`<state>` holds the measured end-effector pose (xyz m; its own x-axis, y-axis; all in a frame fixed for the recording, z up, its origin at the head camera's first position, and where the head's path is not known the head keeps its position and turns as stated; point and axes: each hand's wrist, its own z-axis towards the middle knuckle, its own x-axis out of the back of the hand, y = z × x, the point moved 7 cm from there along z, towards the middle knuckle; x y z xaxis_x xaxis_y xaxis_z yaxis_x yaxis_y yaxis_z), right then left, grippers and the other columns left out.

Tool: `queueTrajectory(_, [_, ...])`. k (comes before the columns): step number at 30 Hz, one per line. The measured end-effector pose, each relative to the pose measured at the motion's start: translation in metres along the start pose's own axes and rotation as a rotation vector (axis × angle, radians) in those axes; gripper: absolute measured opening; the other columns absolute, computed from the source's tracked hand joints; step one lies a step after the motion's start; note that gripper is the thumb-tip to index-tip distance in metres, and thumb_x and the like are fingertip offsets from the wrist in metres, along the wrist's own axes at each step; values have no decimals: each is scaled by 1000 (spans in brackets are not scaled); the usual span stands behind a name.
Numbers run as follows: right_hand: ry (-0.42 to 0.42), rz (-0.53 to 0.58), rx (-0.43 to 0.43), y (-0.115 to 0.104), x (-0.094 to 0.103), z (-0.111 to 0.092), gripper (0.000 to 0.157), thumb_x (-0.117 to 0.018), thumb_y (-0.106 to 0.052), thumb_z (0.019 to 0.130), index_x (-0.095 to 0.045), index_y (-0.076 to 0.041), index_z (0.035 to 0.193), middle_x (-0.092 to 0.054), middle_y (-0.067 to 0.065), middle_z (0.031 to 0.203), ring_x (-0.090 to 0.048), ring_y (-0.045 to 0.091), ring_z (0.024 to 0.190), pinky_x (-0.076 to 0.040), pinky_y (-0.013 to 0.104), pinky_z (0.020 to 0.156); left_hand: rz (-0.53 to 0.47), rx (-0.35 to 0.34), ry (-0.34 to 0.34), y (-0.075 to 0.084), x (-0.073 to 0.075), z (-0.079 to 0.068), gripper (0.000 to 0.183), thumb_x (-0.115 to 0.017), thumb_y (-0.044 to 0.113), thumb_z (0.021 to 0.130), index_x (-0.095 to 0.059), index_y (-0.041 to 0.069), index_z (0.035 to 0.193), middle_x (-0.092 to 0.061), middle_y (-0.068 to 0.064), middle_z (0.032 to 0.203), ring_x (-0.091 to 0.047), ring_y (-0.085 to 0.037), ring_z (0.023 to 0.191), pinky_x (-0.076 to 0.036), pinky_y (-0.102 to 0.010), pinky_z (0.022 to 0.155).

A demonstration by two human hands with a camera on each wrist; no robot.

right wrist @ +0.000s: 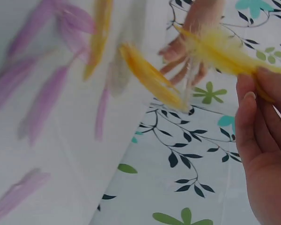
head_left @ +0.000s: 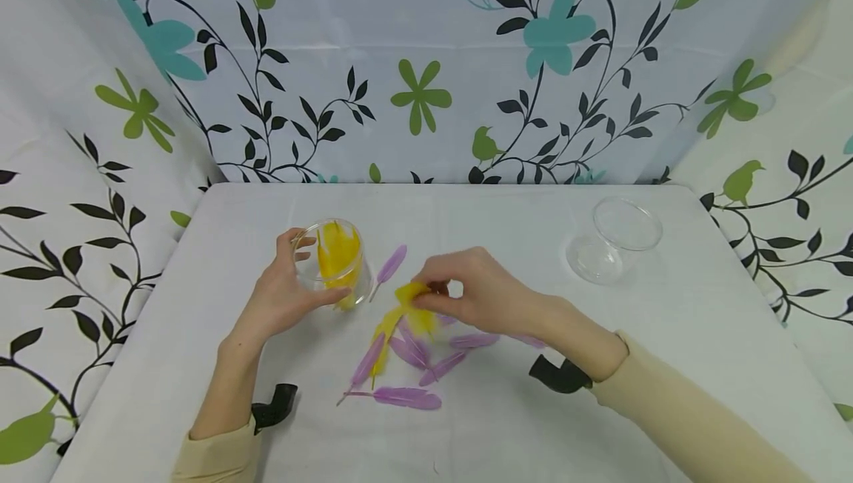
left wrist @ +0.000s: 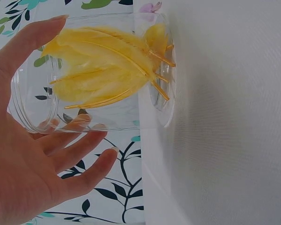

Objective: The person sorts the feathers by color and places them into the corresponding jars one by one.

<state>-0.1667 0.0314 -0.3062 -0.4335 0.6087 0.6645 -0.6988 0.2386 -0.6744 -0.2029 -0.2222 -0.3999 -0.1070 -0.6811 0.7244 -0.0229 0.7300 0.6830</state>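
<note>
My left hand [head_left: 276, 294] holds a clear glass jar [head_left: 365, 284] at the left of the white table, thumb and fingers spread around its sides. Several yellow feathers [left wrist: 98, 65] stand inside, quills at the bottom. To the jar's right, my right hand [head_left: 483, 287] pinches a yellow feather [right wrist: 225, 54] between thumb and fingertips, above the loose feathers. Beneath it, another yellow feather [head_left: 380, 353] lies among several purple feathers [head_left: 408, 398]. One purple feather [head_left: 392, 264] lies apart, close beside the jar.
A second clear glass jar [head_left: 596, 261] stands at the back right of the table [head_left: 520, 438]. Curtains [head_left: 440, 31] with a leaf and flower print hang behind and at both sides. Black wrist mounts [head_left: 275, 405] sit by the beige sleeves [head_left: 673, 394].
</note>
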Motion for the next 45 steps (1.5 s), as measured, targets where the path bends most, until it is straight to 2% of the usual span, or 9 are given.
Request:
queueTrajectory(6, [243,-42,30,-1,23,37,14,-74,-6,89,-74,-5,102,-76,2,95,-70,9,86,-57,22,82,-3,6,-5,0,-2,0,115,-84,47,76,-6,15,155,-39,-24,153,-39,-44,138,-42,-66,101])
queueTrajectory(10, [310,-28,-30,8,23,60,14,-71,-7,92,-75,-2,105,-76,6,97,-71,12,86,-58,22,81,-5,10,-11,2,-1,-1,116,-84,48,76,-5,15,155,-38,-24,153,-38,-44,138,-41,-67,102])
queueTrajectory(14, [286,-69,-137,22,8,81,17,-68,-13,95,-75,-3,107,-76,6,94,-66,9,69,-55,17,68,-7,8,-11,3,0,-1,116,-84,47,77,-5,14,155,-38,-25,153,-37,-45,138,-40,-68,102])
queueTrajectory(19, [243,-173,-231,39,-17,102,20,-66,-19,97,-77,-7,109,-77,5,97,-52,15,52,-38,17,49,-17,-4,-11,2,0,-1,115,-84,48,77,-6,13,154,-38,-25,153,-37,-45,139,-40,-67,103])
queueTrajectory(26, [117,-214,-325,55,-50,114,24,-63,-23,99,-77,-7,110,-78,3,101,-66,12,72,-46,12,64,-13,-34,-2,2,0,0,113,-84,46,78,-7,13,154,-39,-23,153,-39,-44,138,-40,-67,103])
queueTrajectory(33, [-1,-253,-359,61,-69,117,24,-61,-26,100,-77,-10,108,-76,-2,89,-58,6,64,-46,11,62,-5,-48,7,3,1,0,112,-84,46,77,-9,13,153,-40,-23,152,-40,-43,138,-40,-66,103])
queueTrajectory(36, [-26,-258,-349,61,-71,117,25,-60,-27,100,-77,-11,109,-74,-3,86,-58,6,62,-46,12,59,-9,-51,8,3,1,-1,113,-84,47,77,-9,11,153,-39,-22,153,-40,-43,138,-41,-65,102])
queueTrajectory(40, [-50,-283,-345,59,-71,114,29,-60,-30,101,-74,-12,118,-76,-3,95,-60,7,66,-47,13,61,-14,-43,6,3,1,-2,113,-84,48,77,-9,11,154,-37,-20,155,-39,-42,139,-41,-65,102])
queueTrajectory(45, [32,-282,-314,52,-53,103,36,-60,-34,101,-67,-16,130,-73,-3,119,-69,13,99,-53,23,88,-3,-28,-2,4,1,-3,114,-83,48,77,-7,11,154,-37,-23,154,-38,-44,139,-40,-67,103])
